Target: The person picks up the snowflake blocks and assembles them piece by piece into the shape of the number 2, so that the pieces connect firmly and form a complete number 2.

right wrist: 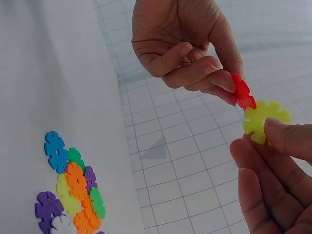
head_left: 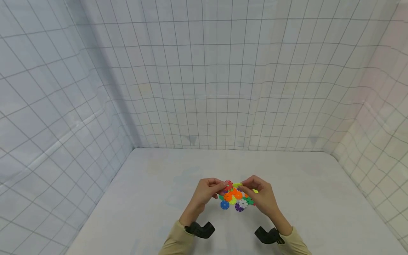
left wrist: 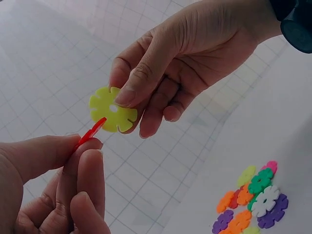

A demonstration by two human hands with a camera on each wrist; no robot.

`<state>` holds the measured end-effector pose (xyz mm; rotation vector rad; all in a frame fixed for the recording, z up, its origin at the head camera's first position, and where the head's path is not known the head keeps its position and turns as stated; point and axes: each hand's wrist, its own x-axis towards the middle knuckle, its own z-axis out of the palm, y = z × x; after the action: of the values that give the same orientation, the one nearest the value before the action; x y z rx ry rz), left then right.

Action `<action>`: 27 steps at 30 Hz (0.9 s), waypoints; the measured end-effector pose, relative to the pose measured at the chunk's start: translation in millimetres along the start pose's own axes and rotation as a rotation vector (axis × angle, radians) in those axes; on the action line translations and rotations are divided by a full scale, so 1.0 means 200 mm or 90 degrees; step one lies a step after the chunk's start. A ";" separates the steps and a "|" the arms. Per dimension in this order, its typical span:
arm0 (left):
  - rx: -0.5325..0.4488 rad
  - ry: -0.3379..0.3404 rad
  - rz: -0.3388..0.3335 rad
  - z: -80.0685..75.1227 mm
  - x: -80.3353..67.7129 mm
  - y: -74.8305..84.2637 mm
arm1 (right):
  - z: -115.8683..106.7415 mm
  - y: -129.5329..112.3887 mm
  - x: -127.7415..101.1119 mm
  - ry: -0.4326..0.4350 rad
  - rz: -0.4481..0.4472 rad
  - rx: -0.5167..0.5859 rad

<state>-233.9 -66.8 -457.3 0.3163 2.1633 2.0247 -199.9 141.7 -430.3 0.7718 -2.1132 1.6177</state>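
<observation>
The red snowflake disc (right wrist: 243, 92) is pinched edge-on between the thumb and fingers of the left hand (head_left: 204, 191), held up in the air above the white table (head_left: 153, 198). Its rim meets the rim of the yellow-green snowflake disc (left wrist: 113, 109), which the right hand (head_left: 262, 196) grasps between thumb and forefinger, the thumb lying across the disc's face. In the right wrist view the red disc touches the upper edge of the yellow-green one at one of its notches; whether the two are slotted together or only touching cannot be told. Both hands are raised just above a loose pile of snowflake discs (head_left: 236, 201) lying flat on the table, in orange, green, blue, purple, white, pink and yellow, many overlapping each other. A blue disc (right wrist: 55, 150) sits at the edge of that pile. Behind the hands, gridded white cloth walls (head_left: 204, 88) close in the table on three sides.
</observation>
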 end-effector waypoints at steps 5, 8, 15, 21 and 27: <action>0.001 -0.004 0.004 0.01 -0.01 0.01 | 0.01 -0.01 0.00 -0.001 -0.022 -0.046; -0.012 -0.008 0.004 0.01 -0.01 0.02 | 0.02 -0.02 0.00 -0.001 -0.034 -0.094; -0.041 -0.008 0.006 0.02 -0.02 0.02 | 0.02 -0.04 0.01 -0.011 -0.088 -0.150; -0.049 -0.004 0.006 0.03 -0.02 0.01 | 0.03 -0.04 0.00 -0.015 -0.120 -0.142; -0.053 -0.009 0.014 0.03 -0.02 0.01 | 0.04 -0.02 0.00 -0.016 -0.142 -0.098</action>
<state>-227.9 -62.9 -456.5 0.3430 2.0694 2.1104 -196.9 132.7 -430.9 0.9428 -2.0558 1.3206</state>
